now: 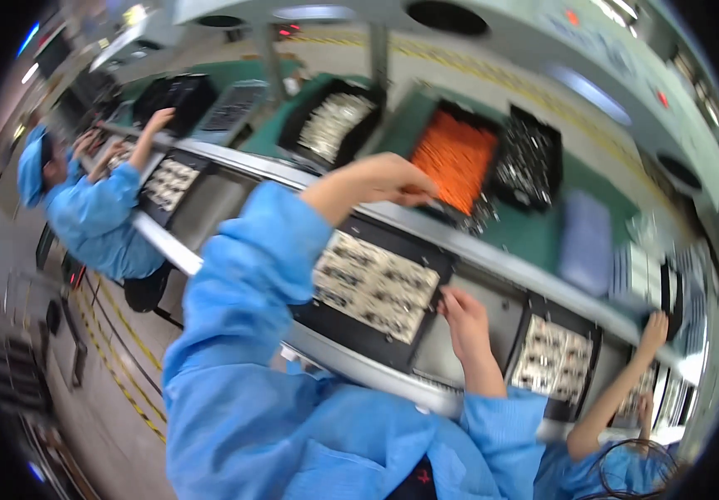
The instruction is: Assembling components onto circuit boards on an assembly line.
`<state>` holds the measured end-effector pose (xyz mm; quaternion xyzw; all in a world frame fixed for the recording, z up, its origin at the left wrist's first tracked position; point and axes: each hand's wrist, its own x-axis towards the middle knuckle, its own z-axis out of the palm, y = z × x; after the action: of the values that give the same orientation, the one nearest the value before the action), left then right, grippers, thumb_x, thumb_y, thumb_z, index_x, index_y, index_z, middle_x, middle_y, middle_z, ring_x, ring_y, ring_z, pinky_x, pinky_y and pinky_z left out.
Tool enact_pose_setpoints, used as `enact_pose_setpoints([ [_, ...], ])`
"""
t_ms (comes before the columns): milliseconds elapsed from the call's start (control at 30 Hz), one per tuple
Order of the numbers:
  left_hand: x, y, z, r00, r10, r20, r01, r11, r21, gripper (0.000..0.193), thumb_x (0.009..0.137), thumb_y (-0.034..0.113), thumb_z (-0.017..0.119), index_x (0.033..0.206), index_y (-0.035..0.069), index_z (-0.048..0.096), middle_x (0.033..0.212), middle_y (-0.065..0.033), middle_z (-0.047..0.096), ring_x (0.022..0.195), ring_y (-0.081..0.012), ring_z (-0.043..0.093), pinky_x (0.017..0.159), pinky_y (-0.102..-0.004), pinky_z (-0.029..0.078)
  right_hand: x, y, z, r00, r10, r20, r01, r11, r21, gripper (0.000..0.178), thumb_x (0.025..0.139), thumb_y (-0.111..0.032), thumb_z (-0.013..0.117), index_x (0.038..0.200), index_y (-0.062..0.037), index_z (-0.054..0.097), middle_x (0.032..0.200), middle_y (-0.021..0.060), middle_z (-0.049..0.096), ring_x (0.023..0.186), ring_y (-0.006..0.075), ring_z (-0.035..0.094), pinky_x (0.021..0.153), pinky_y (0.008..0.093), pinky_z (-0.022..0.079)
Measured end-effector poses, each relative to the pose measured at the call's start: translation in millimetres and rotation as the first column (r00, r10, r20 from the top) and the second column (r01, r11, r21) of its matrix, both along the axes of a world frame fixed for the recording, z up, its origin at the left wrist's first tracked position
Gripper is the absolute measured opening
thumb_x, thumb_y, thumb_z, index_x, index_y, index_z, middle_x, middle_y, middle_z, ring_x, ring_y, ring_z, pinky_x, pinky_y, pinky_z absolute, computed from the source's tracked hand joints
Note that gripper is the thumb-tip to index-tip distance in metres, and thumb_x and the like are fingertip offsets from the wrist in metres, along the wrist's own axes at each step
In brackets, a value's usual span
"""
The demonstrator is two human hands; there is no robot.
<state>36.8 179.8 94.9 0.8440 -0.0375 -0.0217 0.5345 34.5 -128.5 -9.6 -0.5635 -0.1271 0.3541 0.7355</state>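
In front of me on the line lies a black tray [313, 319] carrying a pale panel [376, 285] with several rows of small dark and metallic parts. My left arm stretches across the tray's far side, and my left hand [388, 179] is at the near edge of a black bin of orange pieces [453, 158]. Its fingers are bent together; whatever they pinch is too small to make out. My right hand [463, 315] is by the tray's right edge, thumb and forefinger closed together. A tiny dark thing may be between them, but its kind does not show.
Beyond the rail stand a bin of silvery parts [334, 123] and a bin of black wrapped pieces [528, 158]. More loaded panels lie left and right [553, 358] on the line. A co-worker [97, 208] works at left, another at lower right [626, 471]. A light housing overhangs.
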Motion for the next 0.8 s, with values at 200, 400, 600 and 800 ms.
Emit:
enact_pose_setpoints([
  [200,-25,-38,-19,0.887,0.163,-0.431,-0.256,0.952,-0.167,0.016,0.084,0.01,0.069,0.089,-0.006,0.068,0.081,-0.01,0.069,0.069,-0.0098,0.06,0.061,-0.0207,0.048,3,-6,0,0.998,-0.003,-0.062,0.002,1.0,-0.013,0.016,0.093,-0.006,0.056,0.105,0.0022,0.062,0.092,0.005,0.062,0.083,0.0114,0.056,0.078,0.0251,0.047],
  [400,-49,-49,-34,0.909,0.229,-0.347,-0.162,0.964,0.211,0.019,0.078,0.006,0.069,0.093,-0.006,0.066,0.076,-0.0082,0.068,0.064,-0.0081,0.059,0.056,-0.0233,0.046,0,-22,12,0.997,-0.071,0.002,0.071,0.997,-0.002,0.016,0.093,-0.006,0.057,0.105,0.0018,0.062,0.09,0.0046,0.062,0.083,0.0119,0.056,0.077,0.0253,0.047],
  [600,-58,-66,-37,0.931,0.261,-0.257,-0.169,0.928,0.331,0.016,0.076,0.007,0.066,0.087,-0.005,0.066,0.069,-0.0104,0.065,0.063,-0.0164,0.062,0.059,-0.029,0.049,3,-29,26,0.991,-0.135,-0.002,0.134,0.99,0.051,0.016,0.093,-0.007,0.057,0.105,0.002,0.062,0.09,0.0042,0.061,0.083,0.0127,0.056,0.077,0.0266,0.047],
  [800,-57,-74,-46,0.973,0.188,-0.136,-0.096,0.86,0.501,0.012,0.073,0.005,0.064,0.079,-0.006,0.063,0.076,-0.0211,0.065,0.072,-0.0365,0.064,0.069,-0.0395,0.052,3,-30,29,0.992,-0.123,-0.011,0.123,0.989,0.077,0.016,0.093,-0.007,0.057,0.105,0.0021,0.062,0.091,0.0044,0.061,0.083,0.0128,0.056,0.077,0.0271,0.047],
])
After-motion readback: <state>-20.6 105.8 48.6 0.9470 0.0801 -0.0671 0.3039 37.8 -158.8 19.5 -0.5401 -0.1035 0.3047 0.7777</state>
